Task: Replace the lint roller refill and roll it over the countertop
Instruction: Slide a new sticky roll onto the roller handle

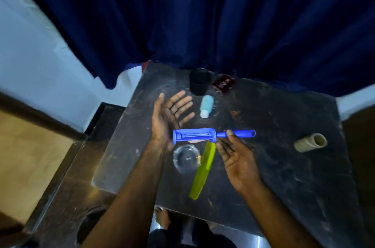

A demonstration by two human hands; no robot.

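A blue lint roller point(194, 135) with a bare frame and no roll on it lies crosswise above the dark countertop point(284, 166). My right hand point(237, 158) pinches its handle, thumb on top and fingers beneath. My left hand point(170, 113) is open with the fingers spread, and the heel of its palm is at the roller's head end. A bare cardboard tube point(310, 142) lies on its side at the right of the countertop, apart from both hands.
A black cylinder point(199, 83) and a dark red packet point(223, 84) stand at the back by the blue curtain. A teal bottle point(206, 105) lies behind the roller. A glass dish point(185, 158) and a green comb point(203, 170) lie below it.
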